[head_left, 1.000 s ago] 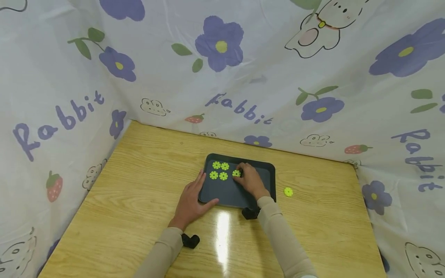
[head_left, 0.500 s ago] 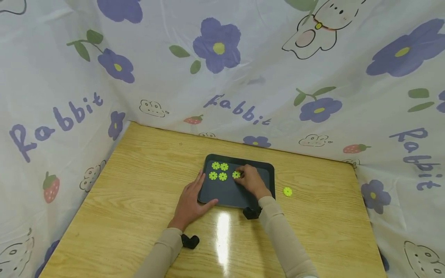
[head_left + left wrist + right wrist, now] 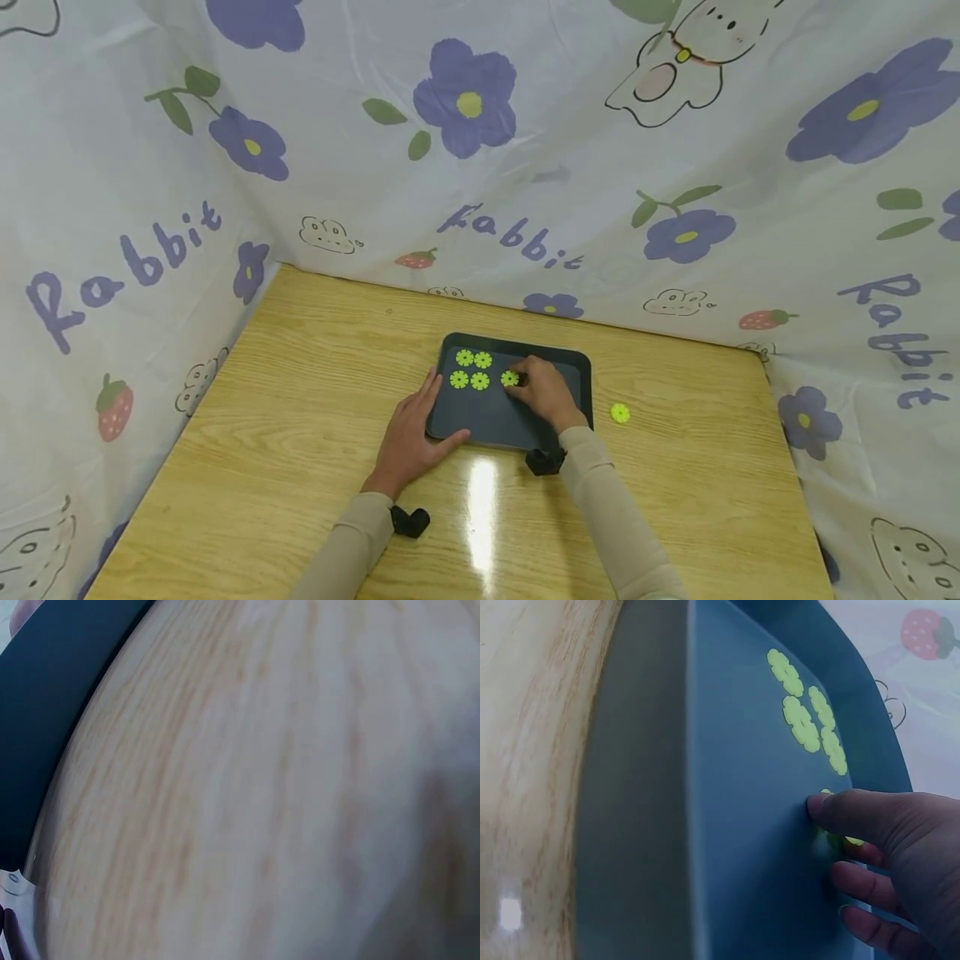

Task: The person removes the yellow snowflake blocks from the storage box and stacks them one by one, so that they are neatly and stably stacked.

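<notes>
Nearest, two beige sleeves [image 3: 341, 542] reach over the wood-grain table [image 3: 262, 417], with a black wrist mount [image 3: 411, 522] at the left wrist and another black one at the right. Beyond them, the left hand [image 3: 408, 437] lies spread at the near left corner of the dark tray [image 3: 480, 417], thumb along the near rim and fingers along the left side, apparently steadying it. On the table to the right, just outside the tray, lies a loose disc [image 3: 619, 413], yellow-green and notched.

Farther in, the right hand [image 3: 546, 392] reaches into the tray, thumb and fingertips pinching the held disc [image 3: 510, 378]; whether it touches the floor I cannot tell. Left of it, four matching discs [image 3: 480, 381] lie in two rows, one nearer, one farther. The step in hand looks like setting a disc right of the nearer row; the next move seems to call for a flat, gentle release that leaves the others undisturbed. Farthest back stands printed fabric [image 3: 390, 192] with flowers and rabbits.
</notes>
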`<state>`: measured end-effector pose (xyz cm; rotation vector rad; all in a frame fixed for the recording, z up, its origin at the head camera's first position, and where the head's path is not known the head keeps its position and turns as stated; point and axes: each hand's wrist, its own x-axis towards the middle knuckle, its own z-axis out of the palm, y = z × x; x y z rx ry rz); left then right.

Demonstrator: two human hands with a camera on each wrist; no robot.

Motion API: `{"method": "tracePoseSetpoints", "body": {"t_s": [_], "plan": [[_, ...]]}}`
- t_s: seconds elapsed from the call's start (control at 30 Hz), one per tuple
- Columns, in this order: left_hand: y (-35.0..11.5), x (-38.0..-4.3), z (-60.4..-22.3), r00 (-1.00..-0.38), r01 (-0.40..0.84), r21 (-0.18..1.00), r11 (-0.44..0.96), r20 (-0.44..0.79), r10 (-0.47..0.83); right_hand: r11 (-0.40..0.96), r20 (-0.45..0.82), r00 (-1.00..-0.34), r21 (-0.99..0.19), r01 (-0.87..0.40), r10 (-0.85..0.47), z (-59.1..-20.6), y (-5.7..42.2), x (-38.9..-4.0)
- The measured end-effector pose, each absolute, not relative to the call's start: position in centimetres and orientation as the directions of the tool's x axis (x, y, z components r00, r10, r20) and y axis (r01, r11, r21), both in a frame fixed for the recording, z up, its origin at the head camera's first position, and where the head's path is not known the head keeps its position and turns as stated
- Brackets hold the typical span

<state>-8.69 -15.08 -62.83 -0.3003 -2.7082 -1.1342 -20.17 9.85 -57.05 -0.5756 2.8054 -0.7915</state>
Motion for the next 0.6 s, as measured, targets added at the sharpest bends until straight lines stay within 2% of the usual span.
{"method": "tracePoseSetpoints", "body": {"t_s": [0.2,0.6], "plan": [[-15.0,-8.7,-62.6,-0.957,0.272,0.68,0.68,0.266,0.117,0.791,-0.035,-0.918,-0.521,-0.321,-0.395,-56.5,10.4,-19.7],[-15.0,-8.9,-63.0,-0.953,0.281,0.666,0.691,0.28,0.117,0.769,0.114,-0.926,-0.525,-0.364,-0.361,-53.9,13.8,-18.0]]}}
